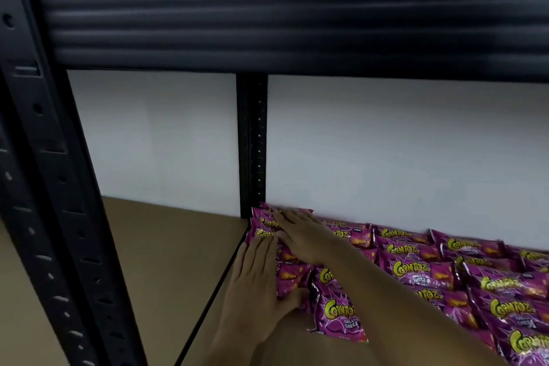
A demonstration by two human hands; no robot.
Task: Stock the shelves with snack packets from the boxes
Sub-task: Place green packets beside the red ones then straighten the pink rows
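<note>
Several purple Corntoz snack packets (416, 270) lie in overlapping rows on the brown shelf board (166, 261), running from the centre to the right edge. My right hand (303, 235) lies flat, fingers straight, on the leftmost packets (264, 224) at the back, next to the black rear upright. My left hand (255, 279) presses flat, fingers straight, against the left side of the same column of packets, thumb touching a nearer packet (292, 278). No box is in view.
A black slotted front post (50, 202) runs down the left. A black rear upright (252, 145) stands against the white wall. The dark ribbed shelf above (267, 9) overhangs the bay. A dark seam (217, 285) divides the shelf board.
</note>
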